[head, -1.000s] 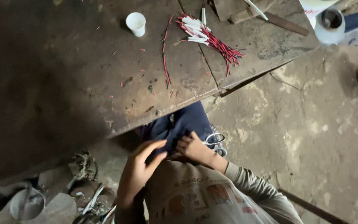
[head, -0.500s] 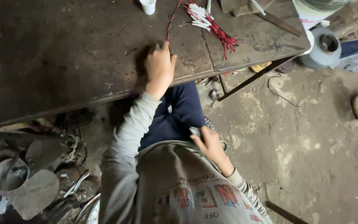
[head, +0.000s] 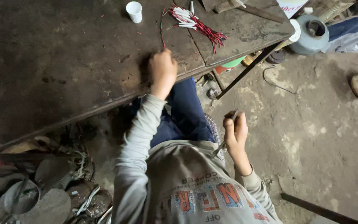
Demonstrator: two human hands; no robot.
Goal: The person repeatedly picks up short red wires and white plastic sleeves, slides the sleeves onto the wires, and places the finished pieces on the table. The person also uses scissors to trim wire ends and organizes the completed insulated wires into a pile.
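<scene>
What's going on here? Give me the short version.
A person sits at a dark, worn wooden table. The left hand reaches onto it and touches a thin red wire near a bundle of red-and-white wires and a small white cup. The right hand holds a slim metal tool off the table.

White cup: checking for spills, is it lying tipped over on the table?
No, the white cup stands upright on the dark table.
</scene>
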